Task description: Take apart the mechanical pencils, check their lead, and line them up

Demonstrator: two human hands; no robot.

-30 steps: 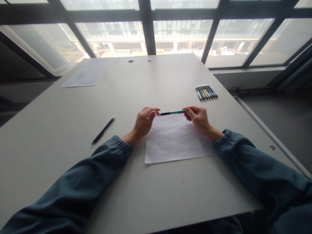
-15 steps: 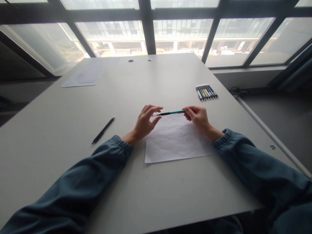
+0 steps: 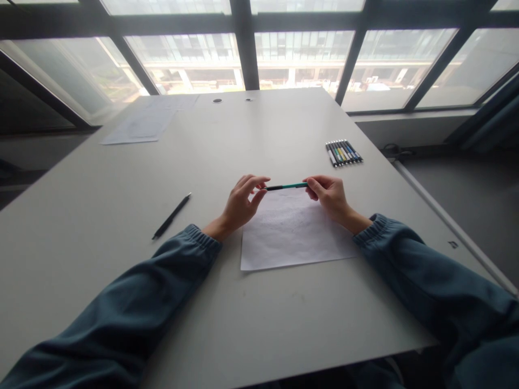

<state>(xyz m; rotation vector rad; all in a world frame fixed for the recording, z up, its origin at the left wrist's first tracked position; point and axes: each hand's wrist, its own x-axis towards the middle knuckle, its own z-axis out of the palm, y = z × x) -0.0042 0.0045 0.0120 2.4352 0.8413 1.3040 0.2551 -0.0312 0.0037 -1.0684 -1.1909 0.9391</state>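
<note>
A teal pen with a black grip section (image 3: pixel 287 186) lies level between my two hands, over a white sheet of paper (image 3: pixel 295 232). My right hand (image 3: pixel 326 194) pinches its right end between thumb and fingers. At the other end my left hand (image 3: pixel 243 200) has its thumb and fingertips closed round the pen's tip, which they hide. The sheet bears faint marks near its upper part. Left of my left hand, a black pen (image 3: pixel 172 216) lies slanted on the table.
Several pens with coloured labels (image 3: pixel 344 153) lie in a tight row at the right of the white table (image 3: pixel 259 324). More sheets (image 3: pixel 140 124) lie at the far left. Beyond the far edge are windows; a pale rail runs along the right side.
The fingers of my left hand have closed in on the pen's tip, which showed between them before. My right hand and the pen are almost unmoved.
</note>
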